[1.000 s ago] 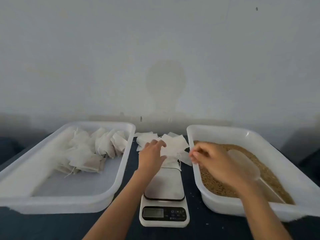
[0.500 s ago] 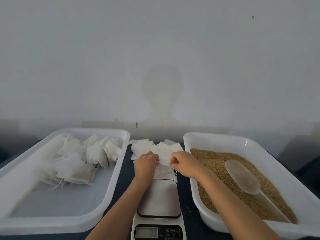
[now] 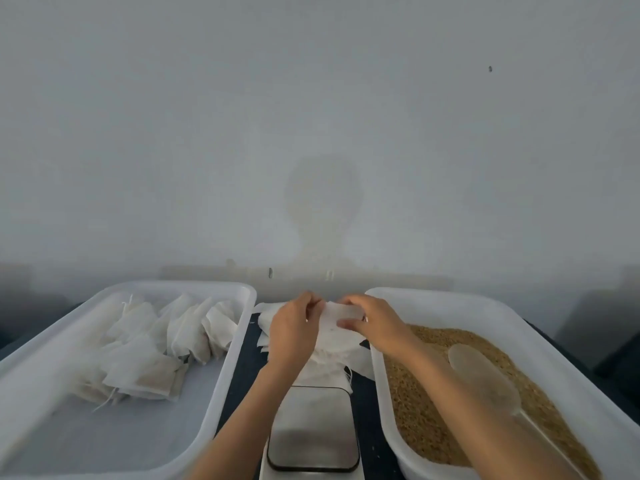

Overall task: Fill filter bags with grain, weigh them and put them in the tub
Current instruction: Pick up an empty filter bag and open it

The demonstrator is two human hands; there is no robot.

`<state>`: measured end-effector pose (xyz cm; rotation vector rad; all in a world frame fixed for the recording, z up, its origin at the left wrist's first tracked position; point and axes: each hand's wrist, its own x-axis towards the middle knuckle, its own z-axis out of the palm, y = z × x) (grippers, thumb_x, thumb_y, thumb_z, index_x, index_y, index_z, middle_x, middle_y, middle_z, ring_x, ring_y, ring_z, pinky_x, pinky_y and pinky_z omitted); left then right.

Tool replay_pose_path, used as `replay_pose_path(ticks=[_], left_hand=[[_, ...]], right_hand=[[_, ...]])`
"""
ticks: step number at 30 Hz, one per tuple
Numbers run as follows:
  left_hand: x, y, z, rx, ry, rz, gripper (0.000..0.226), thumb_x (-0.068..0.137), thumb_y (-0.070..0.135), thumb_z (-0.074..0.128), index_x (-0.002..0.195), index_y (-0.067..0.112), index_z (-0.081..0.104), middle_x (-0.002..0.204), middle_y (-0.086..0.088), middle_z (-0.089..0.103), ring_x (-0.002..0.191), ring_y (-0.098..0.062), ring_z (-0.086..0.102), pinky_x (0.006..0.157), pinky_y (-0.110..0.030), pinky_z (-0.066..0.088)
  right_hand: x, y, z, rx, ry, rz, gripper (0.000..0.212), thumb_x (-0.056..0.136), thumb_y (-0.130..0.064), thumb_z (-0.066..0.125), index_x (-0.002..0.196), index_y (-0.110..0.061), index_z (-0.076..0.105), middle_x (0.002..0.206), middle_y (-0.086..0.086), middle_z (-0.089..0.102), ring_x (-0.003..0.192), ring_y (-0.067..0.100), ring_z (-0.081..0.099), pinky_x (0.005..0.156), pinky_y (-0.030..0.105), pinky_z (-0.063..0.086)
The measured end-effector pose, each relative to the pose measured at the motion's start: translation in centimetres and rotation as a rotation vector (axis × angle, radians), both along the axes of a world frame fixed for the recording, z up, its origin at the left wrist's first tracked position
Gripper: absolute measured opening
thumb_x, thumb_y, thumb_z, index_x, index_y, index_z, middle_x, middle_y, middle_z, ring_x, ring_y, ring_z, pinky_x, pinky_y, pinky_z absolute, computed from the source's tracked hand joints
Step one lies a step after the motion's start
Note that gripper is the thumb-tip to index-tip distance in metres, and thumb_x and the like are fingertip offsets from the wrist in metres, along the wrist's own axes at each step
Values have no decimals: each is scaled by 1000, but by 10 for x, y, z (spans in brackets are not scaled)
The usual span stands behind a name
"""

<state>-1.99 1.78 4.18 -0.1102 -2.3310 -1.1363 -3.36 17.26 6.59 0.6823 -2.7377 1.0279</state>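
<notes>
With the left hand (image 3: pixel 293 332) and right hand (image 3: pixel 372 322) each pinching the thin white paper filter bag (image 3: pixel 334 318) above the loose pile of empty bags (image 3: pixel 332 358) behind the scale, the fingers should part its mouth gently, one layer each; then reach for the translucent plastic scoop (image 3: pixel 485 379) in the grain tub (image 3: pixel 519 327)

Wall (image 3: pixel 311 116): pale grey-white, fills the upper field of view. Faint brownish stain (image 3: pixel 323 202) at centre, rounded on top and narrowing below. Small dark speck (image 3: pixel 490 68) upper right. Worktop (image 3: pixel 247 348): dark surface. Dark, blurred shapes at the far left and right edges, unidentifiable.
</notes>
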Motion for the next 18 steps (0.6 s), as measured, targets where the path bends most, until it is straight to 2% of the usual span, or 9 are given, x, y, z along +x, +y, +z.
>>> replay_pose_path(ticks=[2, 3, 5, 6, 9, 11, 13, 16, 18], left_hand=[[12, 9, 19, 35, 62, -44, 13, 95, 24, 51, 82, 20, 53, 76, 3, 61, 73, -15, 54, 57, -19, 34], [18, 14, 26, 47, 82, -72, 15, 95, 25, 51, 81, 21, 52, 74, 2, 60, 71, -15, 54, 59, -22, 36], [29, 26, 35, 100, 93, -161, 19, 95, 27, 49, 76, 25, 49, 68, 7, 56, 65, -9, 50, 58, -24, 36], [35, 33, 37, 153, 94, -217, 20, 95, 29, 50, 75, 28, 48, 67, 12, 55, 64, -5, 49, 57, -21, 36], [44, 57, 34, 266, 35, -371, 13, 89, 39, 56, 85, 28, 51, 76, 22, 57, 67, 1, 51, 61, -13, 40], [41, 76, 27, 177, -74, -432, 30, 85, 48, 59, 93, 19, 54, 78, 9, 57, 67, -9, 51, 63, -24, 41], [36, 93, 21, 101, -172, -455, 37, 85, 48, 60, 96, 13, 54, 75, 1, 52, 64, -13, 46, 59, -26, 35], [30, 111, 9, 80, -237, -469, 38, 86, 44, 62, 89, 7, 54, 74, -3, 50, 65, -15, 45, 59, -28, 35], [26, 120, 2, 108, -268, -463, 39, 84, 45, 63, 78, 10, 47, 73, -3, 46, 64, -14, 42, 58, -28, 33]], right_hand=[[7, 13, 14, -141, 7, 0, 25, 86, -28, 66, 76, -6, 61, 73, 11, 59, 61, 13, 50, 61, 24, 35], [11, 22, 21, -211, -2, 3, 29, 85, -25, 67, 68, -5, 57, 65, 10, 53, 57, 11, 47, 57, 23, 33], [19, 39, 35, -303, -52, 27, 29, 82, -19, 70, 68, 2, 56, 65, 7, 51, 60, 12, 48, 58, 25, 34], [23, 49, 40, -319, -77, 38, 26, 81, -16, 70, 70, 5, 58, 66, 7, 54, 62, 13, 51, 60, 25, 37], [32, 77, 44, -373, -147, 56, 17, 80, -11, 70, 65, -10, 61, 59, -4, 62, 54, 8, 58, 52, 17, 44], [35, 92, 38, -395, -189, 45, 21, 79, -12, 72, 61, -15, 60, 53, -8, 59, 49, 7, 56, 45, 14, 41], [37, 106, 27, -364, -210, 18, 29, 78, -15, 74, 55, -21, 59, 51, -6, 52, 49, 12, 49, 47, 17, 35], [40, 123, 9, -348, -234, -67, 31, 75, -27, 77, 52, -23, 56, 54, -5, 49, 53, 12, 48, 49, 20, 35], [41, 131, -2, -375, -240, -131, 30, 75, -30, 77, 52, -25, 58, 55, -6, 53, 54, 12, 52, 49, 22, 37]])
